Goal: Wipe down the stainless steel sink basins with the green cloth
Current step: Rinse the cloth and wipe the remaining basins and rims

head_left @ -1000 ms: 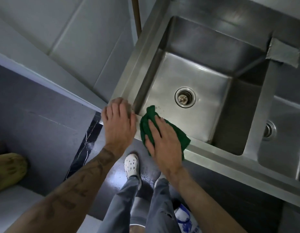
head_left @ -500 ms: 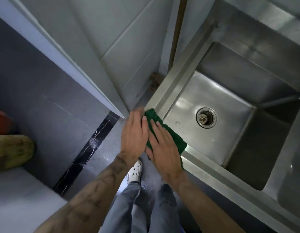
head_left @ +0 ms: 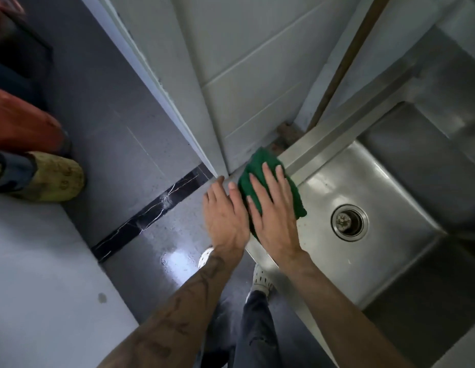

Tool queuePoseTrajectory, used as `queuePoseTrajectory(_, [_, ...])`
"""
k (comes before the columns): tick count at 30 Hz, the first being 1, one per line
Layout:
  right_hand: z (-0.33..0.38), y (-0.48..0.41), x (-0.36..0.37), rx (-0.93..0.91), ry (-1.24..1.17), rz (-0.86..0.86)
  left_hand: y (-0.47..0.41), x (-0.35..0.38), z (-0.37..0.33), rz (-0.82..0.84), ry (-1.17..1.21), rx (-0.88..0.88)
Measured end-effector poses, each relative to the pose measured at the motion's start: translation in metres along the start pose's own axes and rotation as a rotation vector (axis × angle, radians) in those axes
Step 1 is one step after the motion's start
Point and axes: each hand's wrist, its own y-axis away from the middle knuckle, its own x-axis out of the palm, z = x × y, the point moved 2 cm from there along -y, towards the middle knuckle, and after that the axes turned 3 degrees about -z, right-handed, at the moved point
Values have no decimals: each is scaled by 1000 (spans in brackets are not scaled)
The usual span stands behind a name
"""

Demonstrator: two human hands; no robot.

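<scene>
The green cloth (head_left: 267, 162) lies over the near left corner of the stainless steel sink rim (head_left: 321, 140). My right hand (head_left: 273, 208) presses flat on the cloth with straight fingers. My left hand (head_left: 224, 213) rests flat beside it at the sink's outer corner, touching the cloth's left edge. The basin (head_left: 364, 187) lies to the right, with a round drain (head_left: 349, 221) in its floor. Part of the cloth is hidden under my right hand.
A white tiled wall (head_left: 244, 75) and a door frame edge (head_left: 164, 88) stand left of the sink. The dark floor (head_left: 119, 155) carries a black marble strip (head_left: 148, 216). Orange and yellow bundles (head_left: 45, 176) lie far left. My shoes (head_left: 261, 277) show below.
The view has swung right and down-left of the sink. The cloth and my right hand slid along the rim to the corner; my left hand stayed beside them.
</scene>
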Motion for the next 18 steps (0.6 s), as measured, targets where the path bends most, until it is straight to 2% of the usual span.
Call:
queuePoseTrajectory(1, [0, 5, 1, -116, -1, 37, 0, 2, -3, -50, 39, -70])
queuePoseTrajectory(3, [-13, 0, -9, -305, 27, 94, 2, 6, -8, -96, 6, -95])
queuePoseTrajectory(5, [-36, -23, -21, -367, 95, 96, 3, 12, -6, -98, -117, -78])
queuePoseTrajectory(8, [-70, -62, -40, -173, 83, 30, 5, 17, -7, -139, -194, -126])
queuePoseTrajectory(10, [-67, -70, -38, -26, 43, -40, 5, 19, -10, -157, -261, -137])
queuePoseTrajectory(12, [-46, -56, -28, -3, 5, -42, 7, 20, -9, -144, -323, -137])
queuePoseTrajectory(16, [-39, -35, -22, -395, -9, 14, 4, 22, -10, -113, -349, -162])
queuePoseTrajectory(18, [-71, -57, -30, -435, 43, -12, 5, 22, -8, -112, -369, -129])
